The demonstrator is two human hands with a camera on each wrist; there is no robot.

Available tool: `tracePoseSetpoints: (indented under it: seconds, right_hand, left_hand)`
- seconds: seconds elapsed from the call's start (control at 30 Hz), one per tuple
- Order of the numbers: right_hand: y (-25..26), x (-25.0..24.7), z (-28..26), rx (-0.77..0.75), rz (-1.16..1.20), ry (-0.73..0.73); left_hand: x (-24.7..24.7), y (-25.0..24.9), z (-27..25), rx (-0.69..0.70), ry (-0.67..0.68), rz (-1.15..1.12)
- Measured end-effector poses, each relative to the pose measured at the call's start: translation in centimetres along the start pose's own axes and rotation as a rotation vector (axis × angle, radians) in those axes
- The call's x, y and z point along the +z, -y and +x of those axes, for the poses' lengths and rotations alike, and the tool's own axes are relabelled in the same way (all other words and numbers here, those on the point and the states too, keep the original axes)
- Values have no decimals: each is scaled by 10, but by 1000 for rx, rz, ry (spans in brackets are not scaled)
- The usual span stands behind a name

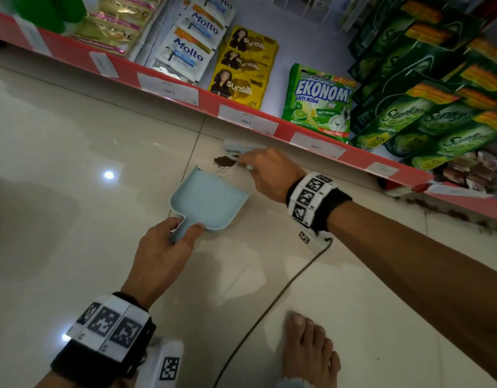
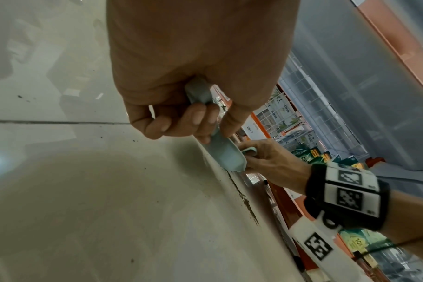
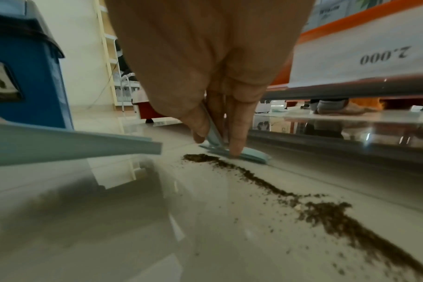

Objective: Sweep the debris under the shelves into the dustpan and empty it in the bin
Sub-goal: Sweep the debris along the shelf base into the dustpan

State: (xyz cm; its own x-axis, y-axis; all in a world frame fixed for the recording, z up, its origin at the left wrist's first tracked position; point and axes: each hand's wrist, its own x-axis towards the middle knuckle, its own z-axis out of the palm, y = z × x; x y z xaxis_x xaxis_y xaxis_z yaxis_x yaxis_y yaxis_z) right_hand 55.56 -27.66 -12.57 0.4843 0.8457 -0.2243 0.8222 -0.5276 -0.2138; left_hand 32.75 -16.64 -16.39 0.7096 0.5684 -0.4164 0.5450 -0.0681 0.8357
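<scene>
A light blue dustpan point(image 1: 209, 198) lies flat on the tiled floor, its mouth toward the shelf. My left hand point(image 1: 169, 245) grips its handle point(image 2: 198, 91). A small brown heap of debris point(image 1: 224, 161) sits just past the pan's lip; in the right wrist view the debris point(image 3: 266, 183) runs as a long trail. My right hand point(image 1: 265, 170) holds a small light blue brush point(image 3: 239, 153) pressed to the floor behind the heap, one finger on its head. A blue bin point(image 3: 27, 76) stands beyond the dustpan edge point(image 3: 85, 145).
The red-edged bottom shelf point(image 1: 241, 119) runs diagonally above the floor, stocked with sachets and green detergent packs point(image 1: 317, 102). More debris point(image 1: 465, 217) lines the shelf base at right. A black cable point(image 1: 269, 306) crosses the floor near my bare foot point(image 1: 308, 351).
</scene>
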Motion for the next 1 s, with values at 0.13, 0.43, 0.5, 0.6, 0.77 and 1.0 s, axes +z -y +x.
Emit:
tracePoseSetpoints:
  seconds: [0.13, 0.43, 0.5, 0.6, 0.77, 1.0]
  right_hand:
    - [-4, -14, -21, -81, 3, 51]
    - [27, -42, 41, -223, 69, -41]
    - [37, -35, 55, -194, 31, 50]
    - [34, -28, 49, -209, -75, 167]
    - [-10, -33, -3, -274, -151, 261]
    - [-23, -59, -6, -310, -30, 113]
  left_hand:
    - [-4, 4, -2, -12, -10, 3]
    - [-8, 13, -7, -51, -45, 37]
    - [-9, 13, -10, -47, -53, 42]
    - [-14, 15, -15, -50, -66, 58]
    - [-20, 23, -24, -63, -95, 80]
    - [-16, 27, -28, -48, -102, 125]
